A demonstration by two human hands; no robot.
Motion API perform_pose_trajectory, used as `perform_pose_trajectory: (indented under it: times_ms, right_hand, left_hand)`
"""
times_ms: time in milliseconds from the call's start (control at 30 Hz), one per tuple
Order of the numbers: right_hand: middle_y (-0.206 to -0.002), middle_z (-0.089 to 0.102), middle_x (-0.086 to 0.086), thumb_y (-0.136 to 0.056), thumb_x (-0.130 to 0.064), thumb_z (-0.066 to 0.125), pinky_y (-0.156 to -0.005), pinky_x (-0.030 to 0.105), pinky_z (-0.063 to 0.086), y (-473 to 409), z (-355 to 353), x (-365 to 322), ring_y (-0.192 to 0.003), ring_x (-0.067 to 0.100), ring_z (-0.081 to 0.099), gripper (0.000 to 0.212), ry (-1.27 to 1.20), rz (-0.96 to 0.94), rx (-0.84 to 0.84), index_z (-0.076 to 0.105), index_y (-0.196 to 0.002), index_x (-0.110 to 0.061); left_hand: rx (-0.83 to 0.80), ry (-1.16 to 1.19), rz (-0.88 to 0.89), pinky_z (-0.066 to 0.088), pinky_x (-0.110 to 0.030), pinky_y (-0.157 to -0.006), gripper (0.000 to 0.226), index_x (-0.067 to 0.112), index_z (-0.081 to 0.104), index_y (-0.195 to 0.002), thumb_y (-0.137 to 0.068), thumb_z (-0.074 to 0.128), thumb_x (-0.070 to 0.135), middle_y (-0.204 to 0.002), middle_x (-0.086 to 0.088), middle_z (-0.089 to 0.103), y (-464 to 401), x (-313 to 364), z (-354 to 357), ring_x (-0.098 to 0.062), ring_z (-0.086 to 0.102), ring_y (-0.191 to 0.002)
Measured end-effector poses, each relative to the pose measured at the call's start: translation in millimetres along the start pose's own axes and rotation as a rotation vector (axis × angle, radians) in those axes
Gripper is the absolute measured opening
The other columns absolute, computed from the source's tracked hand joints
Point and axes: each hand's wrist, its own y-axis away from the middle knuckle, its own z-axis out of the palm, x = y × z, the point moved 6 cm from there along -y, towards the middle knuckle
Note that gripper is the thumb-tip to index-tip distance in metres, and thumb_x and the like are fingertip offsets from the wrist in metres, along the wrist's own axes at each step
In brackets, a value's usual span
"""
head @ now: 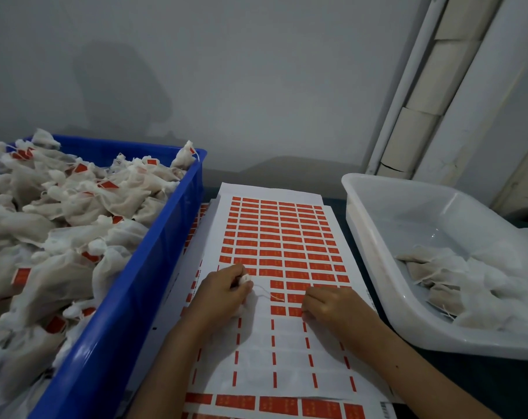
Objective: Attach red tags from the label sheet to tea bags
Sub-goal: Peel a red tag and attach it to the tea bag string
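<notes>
A white label sheet (274,234) with rows of red tags lies in the middle; its lower rows are peeled away. My left hand (223,293) rests on the sheet and grips a small white tea bag (245,279), mostly hidden under the fingers. The bag's thin white string (265,293) runs right across a red tag (277,296). My right hand (329,305) is on the sheet beside that tag, fingertips curled at the edge of a red tag in the row below; what it pinches is too small to tell.
A blue crate (153,261) on the left is heaped with tea bags, many bearing red tags. A translucent white tub (374,237) on the right holds a few untagged tea bags (438,273). More label sheets lie stacked under the top sheet. A grey wall stands behind.
</notes>
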Motion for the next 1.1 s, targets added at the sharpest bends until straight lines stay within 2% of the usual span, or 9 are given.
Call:
perform_pose_trajectory:
  times_ms: [667, 967, 1033, 1100]
  right_hand:
    - [-0.082, 0.074, -0.008, -0.048, -0.035, 0.088, -0.066, 0.024, 0.057, -1.7, -3.3, -1.4, -0.068, 0.008, 0.07, 0.042, -0.02, 0.014, -0.003, 0.075, -0.084, -0.018]
    - [-0.082, 0.074, -0.006, -0.052, -0.035, 0.086, -0.065, 0.028, 0.059, 0.6, 8.6, -2.2, -0.065, 0.011, 0.071, 0.041, -0.088, 0.123, -0.066, 0.073, -0.086, -0.017]
    - [-0.087, 0.072, -0.008, -0.062, -0.035, 0.08, -0.071, 0.023, 0.057, -1.4, 15.0, -0.4, -0.07, 0.01, 0.07, 0.034, -0.193, 0.201, -0.125, 0.069, -0.089, -0.019]
    - [-0.098, 0.06, -0.019, -0.081, -0.039, 0.062, -0.083, 0.007, 0.042, -2.0, 26.3, 3.7, -0.082, 0.001, 0.061, 0.016, -0.394, 0.343, -0.185, 0.056, -0.094, -0.03]
  left_hand:
    - [0.001, -0.034, -0.017, 0.034, -0.005, -0.054, 0.016, 0.03, 0.051, -0.078, -0.094, 0.047, 0.033, -0.08, 0.021, 0.057, -0.7, 1.7, -0.1, -0.005, 0.058, -0.072]
    - [-0.01, -0.042, -0.036, 0.032, -0.004, -0.054, 0.016, 0.031, 0.05, -0.078, -0.094, 0.047, 0.033, -0.081, 0.024, 0.055, 0.1, 0.1, 0.3, -0.003, 0.057, -0.071]
    - [-0.014, -0.03, -0.04, 0.033, -0.004, -0.054, 0.017, 0.03, 0.05, -0.077, -0.094, 0.047, 0.032, -0.08, 0.024, 0.055, 1.1, -0.2, 0.0, -0.003, 0.057, -0.071]
    - [-0.004, -0.02, -0.047, 0.033, -0.004, -0.054, 0.016, 0.03, 0.05, -0.078, -0.094, 0.047, 0.032, -0.079, 0.022, 0.056, 0.8, -0.2, -0.2, -0.004, 0.057, -0.071]
